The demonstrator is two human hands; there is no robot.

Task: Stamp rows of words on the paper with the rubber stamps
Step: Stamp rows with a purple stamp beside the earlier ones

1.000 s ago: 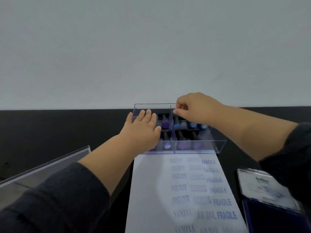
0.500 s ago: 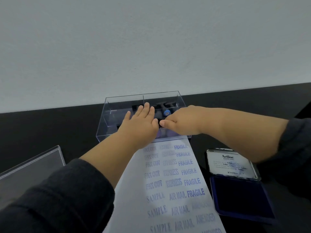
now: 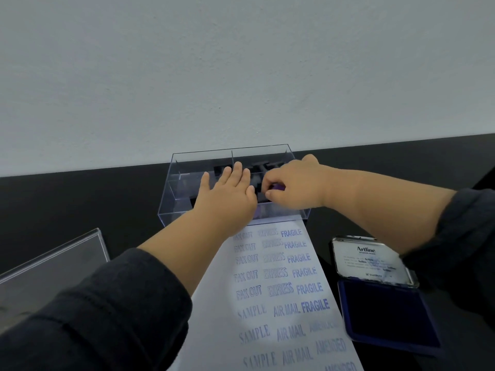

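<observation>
A clear plastic box (image 3: 184, 167) with dividers stands at the back of the black table and holds several rubber stamps. My left hand (image 3: 227, 194) lies flat across the box's top, fingers straight. My right hand (image 3: 294, 183) reaches into the box from the right, and its fingers pinch a purple-topped stamp (image 3: 277, 186). White paper (image 3: 273, 285) lies in front of the box, printed with blue rows: FAX OUT, EXPRESS, FRAGILE, SAMPLE, AIR MAIL, AMENDED.
An open blue ink pad (image 3: 385, 314) with its lid raised lies right of the paper. A clear plastic lid (image 3: 53, 263) rests at the left. A pale wall rises directly behind the table's back edge.
My right hand came down from the box's back rim into the box and closed its fingers on a stamp. My left hand stayed flat on the box. The view tilted and shifted.
</observation>
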